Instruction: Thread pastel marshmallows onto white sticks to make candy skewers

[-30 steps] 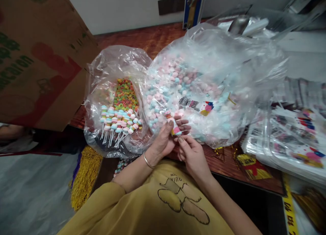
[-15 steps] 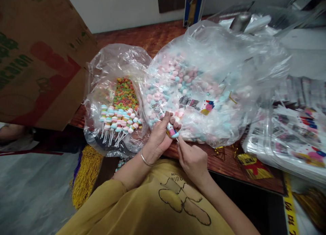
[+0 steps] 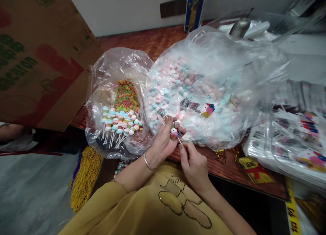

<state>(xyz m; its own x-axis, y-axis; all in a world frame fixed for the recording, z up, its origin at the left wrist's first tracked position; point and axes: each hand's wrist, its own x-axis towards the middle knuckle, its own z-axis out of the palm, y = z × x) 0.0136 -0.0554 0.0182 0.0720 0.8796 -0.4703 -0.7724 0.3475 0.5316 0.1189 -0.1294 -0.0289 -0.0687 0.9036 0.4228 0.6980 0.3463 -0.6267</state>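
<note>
My left hand (image 3: 166, 138), with a bangle on its wrist, is closed round a small wrapped candy stick (image 3: 175, 133) in a printed clear wrapper. The thumb and fingers of my right hand (image 3: 192, 160) pinch the white stick at its lower end. Just beyond my hands lies a large clear bag (image 3: 216, 72) of pink, blue and white marshmallows, with printed wrappers (image 3: 196, 106) on it. To the left, several marshmallow skewers (image 3: 119, 121) with white sticks rest on another clear bag (image 3: 122, 58), beside colourful ring candies (image 3: 126, 94).
A cardboard box (image 3: 48, 65) stands at the left. Stacked printed wrappers (image 3: 297, 136) lie at the right, near a gold packet (image 3: 257, 170). A blue device (image 3: 195, 11) and a metal container (image 3: 239, 27) are at the back of the wooden table (image 3: 158, 40).
Both hands have shifted slightly right and down in the picture with the candy stick. The whole view has also moved a little. The grip of both hands stays much the same.
</note>
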